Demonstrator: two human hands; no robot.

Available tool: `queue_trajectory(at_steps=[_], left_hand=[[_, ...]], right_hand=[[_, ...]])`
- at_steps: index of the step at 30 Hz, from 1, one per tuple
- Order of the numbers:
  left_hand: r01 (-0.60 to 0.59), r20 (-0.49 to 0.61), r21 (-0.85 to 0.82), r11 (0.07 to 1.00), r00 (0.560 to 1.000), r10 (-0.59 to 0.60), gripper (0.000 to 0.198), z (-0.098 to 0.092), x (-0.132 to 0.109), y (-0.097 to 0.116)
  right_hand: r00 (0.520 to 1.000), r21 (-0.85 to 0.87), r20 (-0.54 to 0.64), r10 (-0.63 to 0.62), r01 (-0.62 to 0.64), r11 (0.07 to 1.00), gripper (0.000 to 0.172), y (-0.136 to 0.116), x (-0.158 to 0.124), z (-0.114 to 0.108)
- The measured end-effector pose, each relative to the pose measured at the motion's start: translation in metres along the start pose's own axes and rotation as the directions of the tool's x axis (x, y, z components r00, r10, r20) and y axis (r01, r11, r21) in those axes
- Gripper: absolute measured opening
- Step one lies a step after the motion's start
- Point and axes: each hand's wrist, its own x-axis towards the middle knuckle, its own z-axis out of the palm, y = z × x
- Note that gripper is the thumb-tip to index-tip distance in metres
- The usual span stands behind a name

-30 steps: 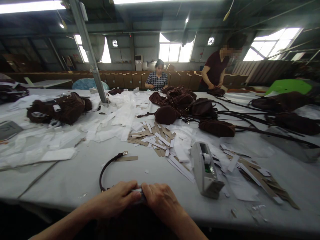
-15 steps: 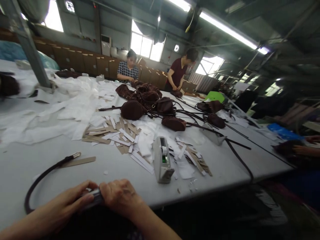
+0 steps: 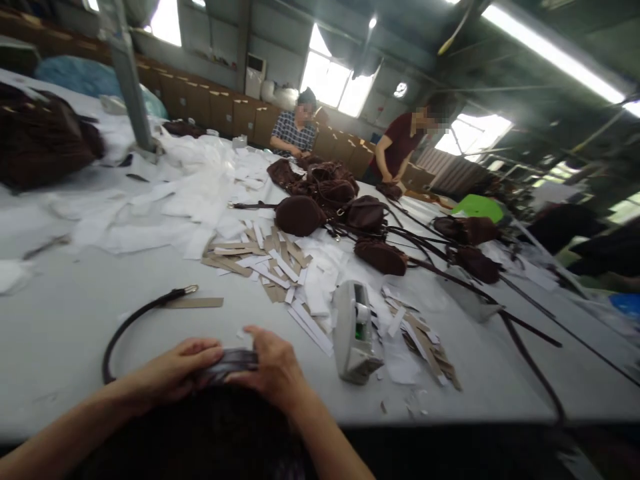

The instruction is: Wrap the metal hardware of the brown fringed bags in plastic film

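Left hand (image 3: 193,363) pinches one end of a shiny grey band (image 3: 235,363) between thumb and fingers; right hand (image 3: 275,367) is spread around the other end, thumb low and forefinger raised, and whether its other fingers grip cannot be told. The band lies left of the tape dispenser (image 3: 345,333) and nearer the person. Under it is a dark bundle (image 3: 225,433), too shadowed to show whether anything is inside.

The dispenser stands on the desk (image 3: 280,413), its open top showing a white roll (image 3: 363,313) and something green below. Well to its left, a curved brown strap (image 3: 123,333) runs behind the left forearm, its metal clip (image 3: 191,289) beside a tan card strip (image 3: 197,303). Loose paper strips (image 3: 270,263) spread beyond the dispenser to the left, with more card strips (image 3: 423,340) just to its right.

Beyond the dispenser sits a heap of brown bags (image 3: 340,193), straps trailing right; one bag (image 3: 381,257) lies on its side nearest it. Their insides are hidden. Farther beyond, a person in a checked shirt (image 3: 295,130) and another in a dark red shirt (image 3: 400,143) bend over brown items. Behind them runs a row of cardboard boxes (image 3: 220,113), contents out of sight.
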Motion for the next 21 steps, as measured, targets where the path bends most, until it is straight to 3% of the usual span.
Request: queue_trajectory(at_steps=[1,3,6,8,10,12,16,19,21], left_hand=[[0.064,0.097,-0.081,0.995,0.994,-0.056,0.039,-0.002,0.002,0.004],[0.149,0.255,-0.196,0.969,0.962,-0.096,0.040,-0.008,0.006,0.006],[0.172,0.298,-0.283,0.944,0.951,-0.084,0.041,-0.017,0.010,0.000],[0.190,0.302,-0.298,0.936,0.949,-0.096,0.042,-0.020,0.013,-0.005],[0.194,0.314,-0.292,0.936,0.945,-0.097,0.042,-0.020,0.016,-0.008],[0.183,0.324,-0.281,0.942,0.942,-0.086,0.041,-0.018,0.018,-0.007],[0.128,0.294,-0.233,0.964,0.954,-0.055,0.040,-0.016,0.020,0.003],[0.099,0.276,-0.195,0.976,0.960,-0.042,0.039,-0.019,0.017,0.012],[0.118,0.334,-0.235,0.965,0.942,-0.034,0.037,-0.024,0.014,0.017]], right_hand=[[0.993,0.126,-0.054,0.106,-0.098,0.987,0.073,0.007,0.002,-0.010],[0.934,0.365,-0.163,0.319,-0.243,0.899,0.073,0.023,0.003,-0.030],[0.774,0.531,-0.244,0.584,-0.397,0.749,0.067,0.043,0.000,-0.054],[0.729,0.539,-0.251,0.637,-0.442,0.718,0.065,0.045,-0.002,-0.059],[0.769,0.505,-0.215,0.603,-0.441,0.742,0.059,0.036,-0.001,-0.056],[0.844,0.441,-0.165,0.511,-0.400,0.803,0.049,0.017,0.006,-0.047],[0.982,0.179,-0.027,0.189,-0.182,0.967,0.037,-0.023,0.032,-0.020],[0.992,-0.067,0.125,0.026,-0.017,0.998,0.043,-0.037,0.048,0.001],[0.990,-0.127,0.144,-0.009,0.027,0.992,0.048,-0.037,0.054,0.012]])
